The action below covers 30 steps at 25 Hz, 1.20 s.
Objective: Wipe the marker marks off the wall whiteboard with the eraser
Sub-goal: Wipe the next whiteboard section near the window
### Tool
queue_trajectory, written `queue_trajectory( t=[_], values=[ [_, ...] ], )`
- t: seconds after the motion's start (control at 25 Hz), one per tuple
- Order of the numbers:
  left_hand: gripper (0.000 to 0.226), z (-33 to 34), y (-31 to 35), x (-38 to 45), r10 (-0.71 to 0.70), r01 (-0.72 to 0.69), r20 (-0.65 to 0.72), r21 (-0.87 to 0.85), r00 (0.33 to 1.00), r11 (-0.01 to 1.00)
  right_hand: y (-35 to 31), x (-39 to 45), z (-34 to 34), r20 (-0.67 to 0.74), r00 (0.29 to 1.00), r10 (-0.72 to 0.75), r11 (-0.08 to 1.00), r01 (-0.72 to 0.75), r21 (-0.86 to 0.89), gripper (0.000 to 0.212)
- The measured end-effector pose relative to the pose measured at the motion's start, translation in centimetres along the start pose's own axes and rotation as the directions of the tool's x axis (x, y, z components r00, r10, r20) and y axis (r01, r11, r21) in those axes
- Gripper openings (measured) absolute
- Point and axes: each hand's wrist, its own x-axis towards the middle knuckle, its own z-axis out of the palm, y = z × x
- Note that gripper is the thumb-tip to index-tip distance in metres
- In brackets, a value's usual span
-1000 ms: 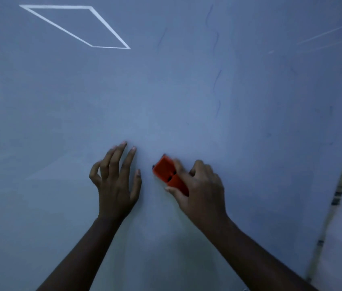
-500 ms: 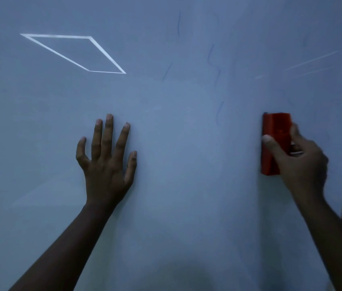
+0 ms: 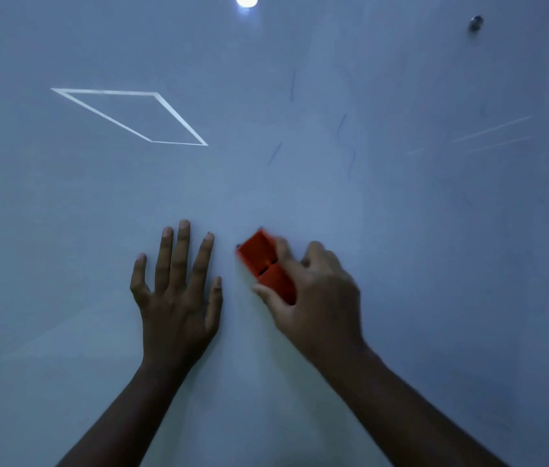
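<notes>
Near the frame's middle, the right hand [image 3: 313, 291], gripping the eraser [image 3: 266, 264], is swinging back leftward beside the flat, spread left hand [image 3: 179, 298]; faint marker marks [image 3: 345, 129] above are still waiting.

**Two hands and an eraser on a whiteboard**

We see a pale blue-grey wall whiteboard [image 3: 64, 230] filling the view. Our left hand [image 3: 179, 298] lies flat against it, fingers straight and spread. Just beside it, our right hand [image 3: 313, 298] grips a red rectangular plastic eraser [image 3: 263, 261], tilted diagonally against the board and slightly blurred. Above, faint thin blue marker marks [image 3: 345, 129] show, beside a bright white parallelogram reflection [image 3: 172, 106].
</notes>
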Motion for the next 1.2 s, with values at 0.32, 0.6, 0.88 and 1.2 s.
queue_trajectory(
  t=[0.32, 0.6, 0.88, 1.2],
  values=[
    [0.061, -1.0, -0.7, 4.0, -0.035, 0.037, -0.081, 0.024, 0.996, 0.999, 5.9, 6.3, -3.6, -0.098, 0.974, 0.203, 0.979, -0.204, 0.002, 0.072],
    [0.066, -1.4, -3.1, 12.7, 0.034, -0.032, -0.047, 0.048, 0.998, 0.998, 16.4, 10.7, -8.1, -0.215, 0.781, 0.587, 0.809, -0.553, 0.198, 0.082],
    [0.066, -0.2, -3.4, 12.4, 0.053, -0.05, -0.079, 0.034, 0.995, 0.998, 6.2, 12.3, -5.2, -0.094, 0.951, 0.294, 0.955, -0.288, 0.071, 0.071],
    [0.069, -0.9, -3.1, 12.9, 0.05, -0.046, -0.058, 0.067, 0.997, 0.997, -1.7, 13.0, -2.1, 0.016, 0.994, -0.11, 0.994, 0.11, -0.009, 0.072]
  ],
)
